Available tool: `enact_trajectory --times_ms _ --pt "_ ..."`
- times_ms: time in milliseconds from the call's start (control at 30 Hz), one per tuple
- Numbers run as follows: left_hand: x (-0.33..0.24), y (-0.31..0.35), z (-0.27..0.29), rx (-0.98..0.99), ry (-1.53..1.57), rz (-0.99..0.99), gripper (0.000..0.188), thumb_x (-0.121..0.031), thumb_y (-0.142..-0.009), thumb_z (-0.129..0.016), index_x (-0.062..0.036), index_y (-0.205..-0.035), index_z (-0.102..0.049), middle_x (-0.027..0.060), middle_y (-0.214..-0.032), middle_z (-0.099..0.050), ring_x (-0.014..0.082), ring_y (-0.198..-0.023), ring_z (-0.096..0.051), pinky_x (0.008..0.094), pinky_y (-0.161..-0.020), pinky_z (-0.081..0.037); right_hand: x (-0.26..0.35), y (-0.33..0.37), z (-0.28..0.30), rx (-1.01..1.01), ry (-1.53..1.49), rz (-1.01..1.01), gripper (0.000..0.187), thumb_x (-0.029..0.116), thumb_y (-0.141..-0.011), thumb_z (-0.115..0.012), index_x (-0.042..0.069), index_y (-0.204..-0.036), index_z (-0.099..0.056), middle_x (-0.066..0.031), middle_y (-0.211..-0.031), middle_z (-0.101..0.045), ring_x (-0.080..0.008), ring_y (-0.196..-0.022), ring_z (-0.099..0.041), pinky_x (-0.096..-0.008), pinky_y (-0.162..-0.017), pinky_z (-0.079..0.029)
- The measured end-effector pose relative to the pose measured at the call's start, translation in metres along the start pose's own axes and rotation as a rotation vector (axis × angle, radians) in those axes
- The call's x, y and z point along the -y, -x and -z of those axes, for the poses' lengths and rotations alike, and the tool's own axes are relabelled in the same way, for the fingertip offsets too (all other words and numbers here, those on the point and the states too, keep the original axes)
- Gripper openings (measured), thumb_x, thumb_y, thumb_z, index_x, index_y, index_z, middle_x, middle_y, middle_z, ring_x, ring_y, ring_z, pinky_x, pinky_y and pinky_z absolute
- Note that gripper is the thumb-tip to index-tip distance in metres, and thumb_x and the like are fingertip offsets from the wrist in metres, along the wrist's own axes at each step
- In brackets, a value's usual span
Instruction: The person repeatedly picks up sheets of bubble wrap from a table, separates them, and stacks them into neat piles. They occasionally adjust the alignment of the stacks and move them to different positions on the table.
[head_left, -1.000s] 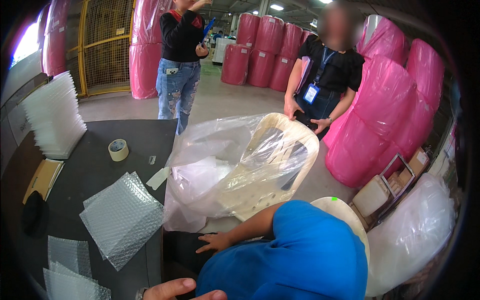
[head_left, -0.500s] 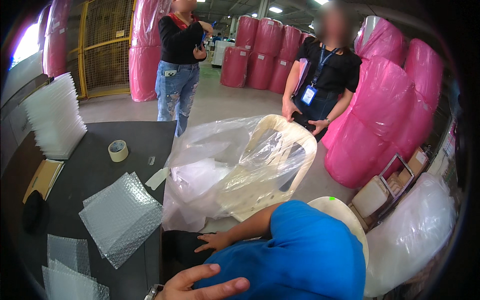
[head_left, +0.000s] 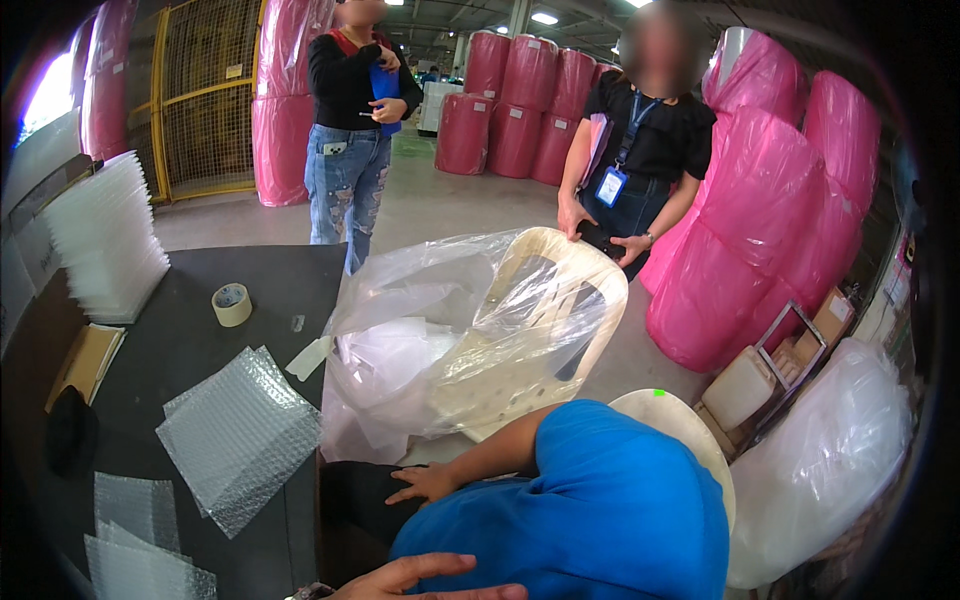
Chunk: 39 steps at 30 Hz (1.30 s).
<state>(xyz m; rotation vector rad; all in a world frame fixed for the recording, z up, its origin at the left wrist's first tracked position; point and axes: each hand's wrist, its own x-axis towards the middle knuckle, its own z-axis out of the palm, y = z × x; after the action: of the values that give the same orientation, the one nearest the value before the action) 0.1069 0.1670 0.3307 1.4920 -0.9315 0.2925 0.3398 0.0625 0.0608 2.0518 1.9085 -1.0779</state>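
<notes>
My right hand rests open on my black-clad thigh, fingers spread, beside the dark table. At the lower edge my left hand is partly cut off, its fingers stretched out over my blue shirt and holding nothing. Nearest on the table lie overlapping clear bubble wrap sheets, with smaller bubble wrap pieces closer to me. A tape roll and a whitish strip lie farther back. Beyond my right arm, a large clear plastic bag with white sheets inside drapes over a cream plastic chair.
White sheets form a tall stack at left, near a brown notebook and black object. Two people stand beyond the table and chair. Pink-wrapped rolls rise at right; a stuffed clear bag sits below them.
My left hand has dropped toward the lower edge. The person at far left has shifted their arms, and a blue folder shows more fully. My right hand stays on my thigh.
</notes>
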Motion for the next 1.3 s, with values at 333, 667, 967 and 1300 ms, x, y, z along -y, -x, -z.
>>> enact_trajectory --times_ms 333,667,967,1300 --pt "-0.009 0.007 -0.004 0.038 0.286 0.265 0.051 -0.025 -0.084 -0.046 0.0076 -0.122 -0.035 0.016 -0.111 -0.054 0.0247 -0.095 -0.055 0.0455 -0.091 -0.031 -0.002 -0.002 -0.001 0.015 -0.005 -0.015 0.063 0.04 -0.079 -0.051 0.039 -0.132 -0.016 -0.018 -0.139 -0.002 -0.0361 -0.128 -0.007 -0.0588 -0.092 -0.022" --pt "0.014 0.003 -0.005 -0.021 -0.016 -0.233 0.061 -0.042 -0.086 -0.039 0.0094 -0.119 -0.037 0.0177 -0.109 -0.054 0.024 -0.091 -0.056 0.0439 -0.09 -0.032 0.001 -0.002 0.0 0.004 0.005 -0.015 0.063 0.041 -0.078 -0.052 0.039 -0.131 -0.018 -0.0178 -0.139 -0.004 -0.0362 -0.127 -0.009 -0.0571 -0.092 -0.023" --pt "-0.004 0.001 0.002 0.049 -0.035 0.056 0.057 -0.03 -0.073 -0.065 0.0 -0.116 -0.042 0.0174 -0.102 -0.056 0.0227 -0.097 -0.052 0.0346 -0.084 -0.039 -0.004 -0.005 -0.006 -0.02 0.025 0.0 0.063 0.044 -0.078 -0.051 0.04 -0.131 -0.017 -0.0186 -0.138 -0.004 -0.037 -0.127 -0.011 -0.0572 -0.091 -0.024" --pt "-0.022 -0.022 0.008 -0.087 0.354 0.948 0.059 -0.032 -0.073 -0.064 0.0016 -0.116 -0.042 0.0191 -0.105 -0.053 0.0271 -0.096 -0.051 0.0361 -0.083 -0.041 -0.007 -0.006 -0.01 -0.04 0.036 0.01 0.064 0.048 -0.076 -0.051 0.04 -0.131 -0.019 -0.0193 -0.138 -0.006 -0.0371 -0.126 -0.013 -0.0554 -0.091 -0.025"
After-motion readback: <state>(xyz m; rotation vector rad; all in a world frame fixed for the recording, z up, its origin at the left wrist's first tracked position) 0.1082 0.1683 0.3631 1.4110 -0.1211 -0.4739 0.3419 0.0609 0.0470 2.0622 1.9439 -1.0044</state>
